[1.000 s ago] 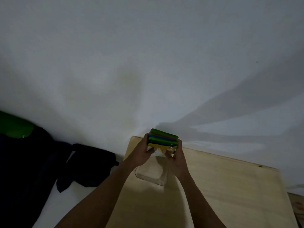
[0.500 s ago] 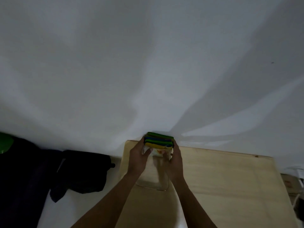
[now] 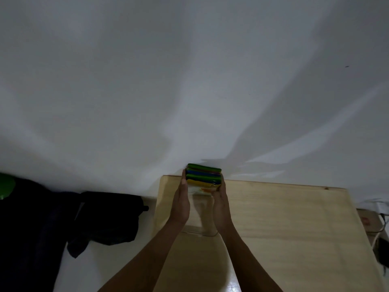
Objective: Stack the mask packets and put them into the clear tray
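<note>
A stack of mask packets [image 3: 203, 175], green, blue and yellow, is pressed between both my hands near the far left corner of the wooden table [image 3: 284, 224]. My left hand [image 3: 180, 204] lies flat against the stack's left side and my right hand [image 3: 220, 205] against its right side. The clear tray [image 3: 200, 226] stands on the table between and below my palms. The stack sits at the tray's far end, its lower part sunk between the tray walls; how deep I cannot tell.
A white wall rises right behind the table's far edge. Dark clothing [image 3: 105, 220] lies on the white surface to the left. A cardboard box [image 3: 368, 222] and cables sit past the table's right edge.
The stack and both hands have moved toward the tray's far end and lower. My fingers have straightened along the stack's sides. The camera has shifted.
</note>
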